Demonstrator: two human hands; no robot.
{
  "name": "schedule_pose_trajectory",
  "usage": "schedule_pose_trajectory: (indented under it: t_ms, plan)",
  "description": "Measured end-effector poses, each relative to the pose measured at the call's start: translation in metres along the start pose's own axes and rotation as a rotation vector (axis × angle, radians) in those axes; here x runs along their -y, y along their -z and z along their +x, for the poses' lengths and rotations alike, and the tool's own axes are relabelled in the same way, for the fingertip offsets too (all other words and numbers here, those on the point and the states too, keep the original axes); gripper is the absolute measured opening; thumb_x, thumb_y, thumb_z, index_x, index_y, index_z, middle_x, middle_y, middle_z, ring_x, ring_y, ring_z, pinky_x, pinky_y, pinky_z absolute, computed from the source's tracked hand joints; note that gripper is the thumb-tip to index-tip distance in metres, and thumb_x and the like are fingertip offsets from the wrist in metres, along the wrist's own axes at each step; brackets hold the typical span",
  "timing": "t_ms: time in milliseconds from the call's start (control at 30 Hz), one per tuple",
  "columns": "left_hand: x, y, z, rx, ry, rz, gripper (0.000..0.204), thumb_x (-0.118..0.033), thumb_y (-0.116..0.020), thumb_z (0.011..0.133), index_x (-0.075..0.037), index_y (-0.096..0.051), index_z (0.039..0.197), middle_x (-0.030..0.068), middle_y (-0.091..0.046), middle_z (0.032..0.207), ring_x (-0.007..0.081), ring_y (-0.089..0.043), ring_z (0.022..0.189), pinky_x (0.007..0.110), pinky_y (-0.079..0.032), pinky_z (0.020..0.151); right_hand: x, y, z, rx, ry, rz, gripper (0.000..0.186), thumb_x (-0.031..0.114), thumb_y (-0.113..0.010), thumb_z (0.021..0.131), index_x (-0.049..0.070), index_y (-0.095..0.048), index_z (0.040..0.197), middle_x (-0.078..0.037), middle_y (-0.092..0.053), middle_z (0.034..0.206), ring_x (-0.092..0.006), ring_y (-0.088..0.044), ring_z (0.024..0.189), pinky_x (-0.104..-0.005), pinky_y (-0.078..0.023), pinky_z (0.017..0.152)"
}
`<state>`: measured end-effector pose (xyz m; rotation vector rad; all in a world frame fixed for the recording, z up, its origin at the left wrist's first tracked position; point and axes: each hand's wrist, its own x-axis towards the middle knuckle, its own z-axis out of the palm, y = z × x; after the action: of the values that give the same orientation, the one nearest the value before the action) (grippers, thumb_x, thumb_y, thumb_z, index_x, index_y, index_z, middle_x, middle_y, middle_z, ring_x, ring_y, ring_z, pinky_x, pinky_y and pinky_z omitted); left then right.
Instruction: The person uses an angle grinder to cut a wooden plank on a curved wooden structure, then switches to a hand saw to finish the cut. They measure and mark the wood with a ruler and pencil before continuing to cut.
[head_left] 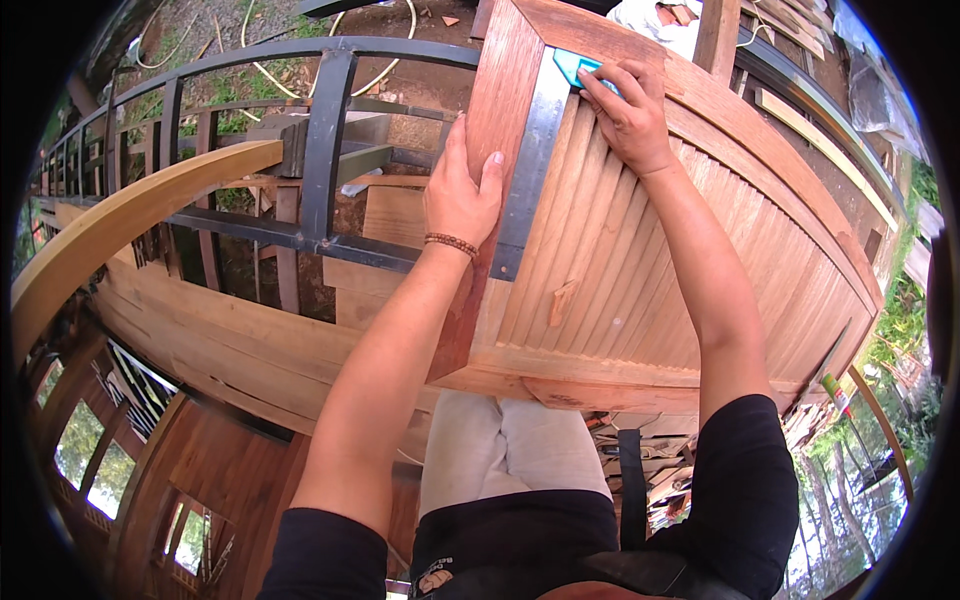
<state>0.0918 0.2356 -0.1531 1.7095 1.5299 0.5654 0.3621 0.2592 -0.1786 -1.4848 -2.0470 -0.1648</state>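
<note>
A reddish-brown wooden shutter panel (pixel 640 260) with narrow slats and a curved top rail lies in front of me. Along the inner side of its left stile (pixel 508 62) rests a try square with a long grey metal blade (pixel 530 185) and a turquoise handle (pixel 570 66). My right hand (pixel 630 110) grips that handle at the far corner, fingers bent round it. Flat against the left stile, my left hand (pixel 463 195) has its fingers stretched out and thumb apart. A small wood chip (pixel 562 300) lies on the slats.
To the left runs a black metal frame (pixel 325 150) with upright bars, beside a curved pale timber (pixel 150 195). Long planks (pixel 230 325) lie beneath. More boards (pixel 820 150) are stacked at the far right. A brush (pixel 836 392) with a green-and-red handle is near the right corner.
</note>
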Motion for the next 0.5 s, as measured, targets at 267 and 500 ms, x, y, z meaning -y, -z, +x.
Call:
schedule_pose_trajectory:
  t_ms: [267, 500]
  plan:
    - [-0.0007, 0.0009, -0.0008, -0.003, -0.013, 0.02, 0.064, -0.03, -0.062, 0.099, -0.003, -0.04, 0.152, 0.0305, -0.059, 0.137, 0.0462, -0.059, 0.125, 0.047, -0.048, 0.105, 0.0011, 0.0033, 0.0007, 0.013, 0.015, 0.027, 0.037, 0.004, -0.075, 0.08, 0.015, -0.075, 0.115, 0.001, -0.065, 0.099, -0.0233, -0.059, 0.095, -0.0393, -0.045, 0.085]
    - [0.0005, -0.0002, -0.0009, 0.0, -0.02, 0.02, 0.064, -0.029, -0.062, 0.099, -0.002, -0.04, 0.152, 0.0297, -0.059, 0.137, 0.0459, -0.059, 0.125, 0.046, -0.048, 0.105, 0.0008, 0.0037, 0.0006, 0.014, 0.005, 0.075, 0.04, -0.002, -0.073, 0.076, 0.013, -0.075, 0.113, 0.0, -0.064, 0.094, -0.0229, -0.057, 0.089, -0.0388, -0.045, 0.084]
